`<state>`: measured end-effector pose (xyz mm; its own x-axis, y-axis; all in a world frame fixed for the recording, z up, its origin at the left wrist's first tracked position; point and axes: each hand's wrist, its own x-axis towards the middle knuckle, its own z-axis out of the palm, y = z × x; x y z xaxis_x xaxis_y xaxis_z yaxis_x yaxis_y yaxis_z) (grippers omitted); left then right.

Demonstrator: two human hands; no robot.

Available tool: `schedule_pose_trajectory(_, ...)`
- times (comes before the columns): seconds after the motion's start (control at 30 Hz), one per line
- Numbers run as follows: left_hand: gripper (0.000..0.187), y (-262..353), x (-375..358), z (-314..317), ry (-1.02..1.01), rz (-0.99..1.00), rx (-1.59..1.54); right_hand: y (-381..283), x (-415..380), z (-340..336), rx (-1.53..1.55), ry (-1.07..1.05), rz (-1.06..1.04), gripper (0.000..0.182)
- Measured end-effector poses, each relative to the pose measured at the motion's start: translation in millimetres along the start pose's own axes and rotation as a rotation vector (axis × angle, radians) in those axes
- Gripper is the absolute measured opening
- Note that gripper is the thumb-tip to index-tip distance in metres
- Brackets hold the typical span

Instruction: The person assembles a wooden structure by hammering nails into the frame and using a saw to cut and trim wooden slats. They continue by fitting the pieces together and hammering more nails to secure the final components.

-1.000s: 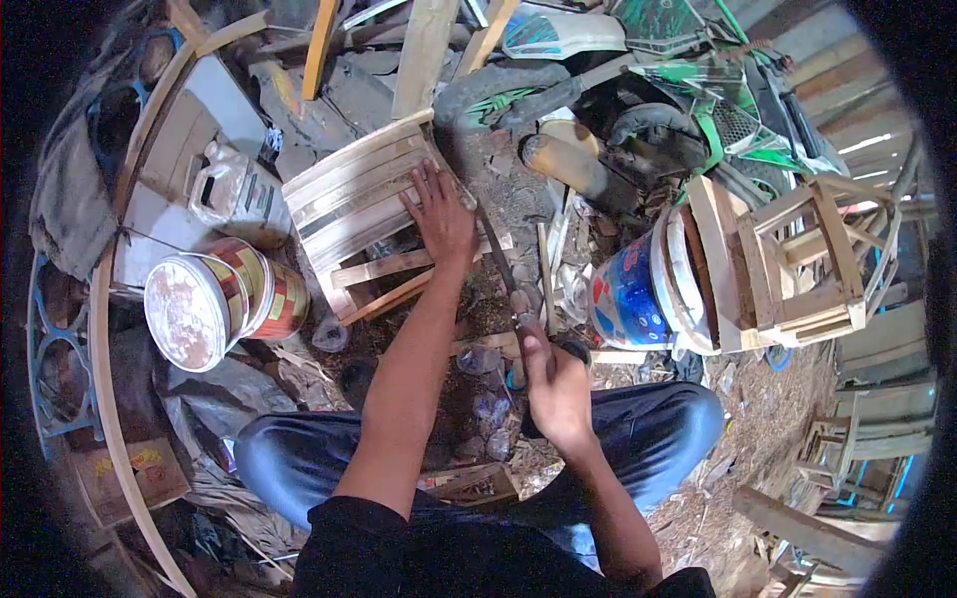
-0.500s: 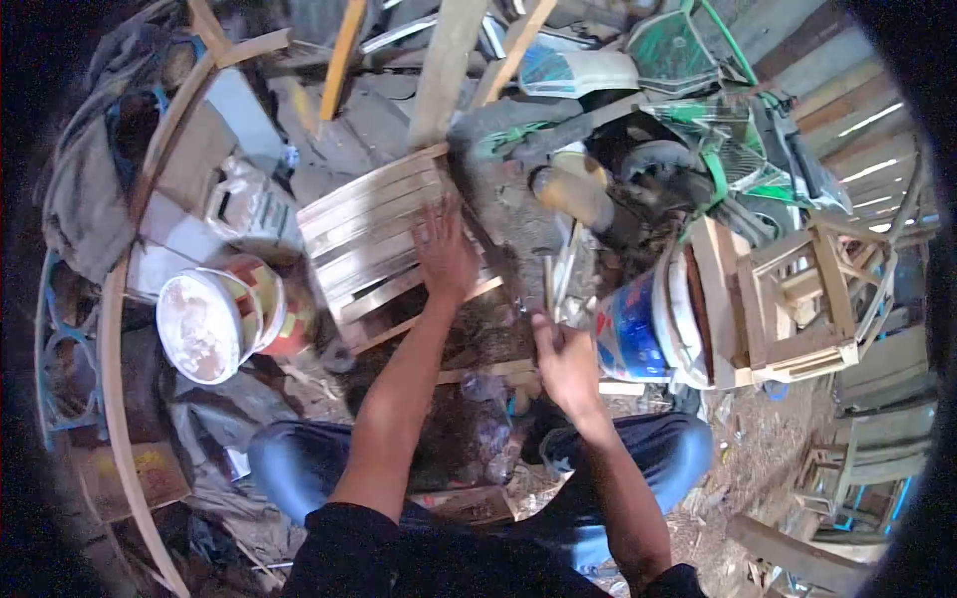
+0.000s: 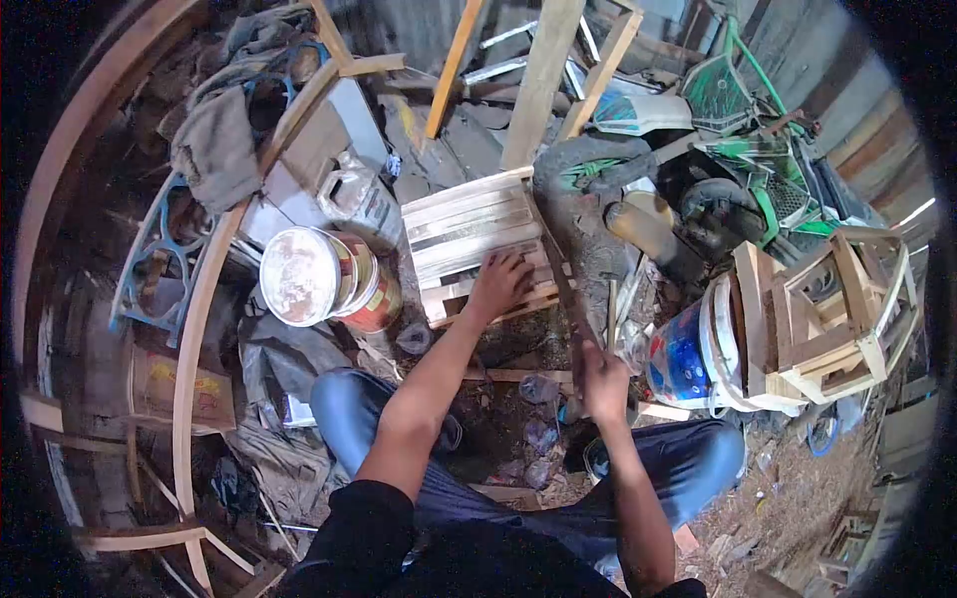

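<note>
A small crate of pale wooden slats (image 3: 469, 224) lies tilted on the ground in front of me. My left hand (image 3: 501, 286) rests on its near right part, fingers spread and slightly bent over the slats. Along the crate's right side runs a long dark blade, which looks like a handsaw (image 3: 568, 289). My right hand (image 3: 603, 384) is closed around its near end, and the fingers hide the handle. Just right of the blade, a hammer (image 3: 611, 314) lies on the ground.
Lidded paint buckets (image 3: 299, 276) and a white jug (image 3: 356, 202) stand left of the crate. A blue bucket (image 3: 683, 349) is at the right beside a wooden frame (image 3: 827, 319). Green motorcycle parts (image 3: 763, 169) lie behind. Upright planks (image 3: 543, 85) lean at the back.
The view has swung left, so the scene sits farther right. My left hand has shifted toward the crate's near edge. The blade beside the crate now shows more clearly; my right hand still grips it.
</note>
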<state>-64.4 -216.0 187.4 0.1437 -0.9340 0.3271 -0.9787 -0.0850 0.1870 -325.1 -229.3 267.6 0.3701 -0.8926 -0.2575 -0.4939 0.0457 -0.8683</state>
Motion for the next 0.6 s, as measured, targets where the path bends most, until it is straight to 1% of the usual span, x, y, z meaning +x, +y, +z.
schedule_pose_trajectory(0.03,0.046,-2,-5,-3,0.008,0.007,0.008,-3,-4,0,0.007,0.005,-0.010,0.054)
schedule_pose_trajectory(0.1,0.040,-5,-8,-10,-0.078,0.015,0.061,-12,-10,1,-0.227,0.047,-0.145,0.051)
schedule_pose_trajectory(0.13,0.036,-1,-7,-16,-0.053,-0.033,-0.019,-15,-14,2,-0.143,0.046,-0.121,0.049)
schedule_pose_trajectory(0.17,0.036,-1,-5,-17,-0.043,-0.017,-0.016,-15,-16,4,-0.138,0.063,-0.129,0.049)
schedule_pose_trajectory(0.23,0.037,-2,0,-14,-0.028,-0.001,0.016,-6,-17,11,-0.059,0.020,-0.064,0.049)
schedule_pose_trajectory(0.27,0.032,3,1,-18,0.031,-0.003,-0.043,6,-15,17,-0.078,0.115,-0.199,0.056)
schedule_pose_trajectory(0.3,0.032,5,3,-15,0.028,0.010,-0.037,6,-15,19,-0.068,0.124,-0.196,0.056)
schedule_pose_trajectory(0.37,0.024,7,8,-9,0.092,0.011,-0.052,9,-15,23,-0.038,0.183,-0.245,0.052)
schedule_pose_trajectory(0.4,0.024,9,11,-10,0.080,0.023,-0.050,8,-13,20,-0.028,0.190,-0.233,0.052)
schedule_pose_trajectory(0.47,0.019,12,17,-17,0.120,-0.031,-0.168,-4,-8,11,-0.026,0.101,-0.219,0.048)
schedule_pose_trajectory(0.5,0.019,12,19,-17,0.110,-0.023,-0.170,-8,-5,8,-0.021,0.107,-0.208,0.048)
schedule_pose_trajectory(0.57,0.016,7,28,-18,0.150,-0.081,-0.120,-20,2,5,-0.039,0.053,-0.166,0.047)
schedule_pose_trajectory(0.6,0.025,4,35,-18,0.179,-0.104,-0.141,-26,6,3,-0.040,0.059,-0.164,0.047)
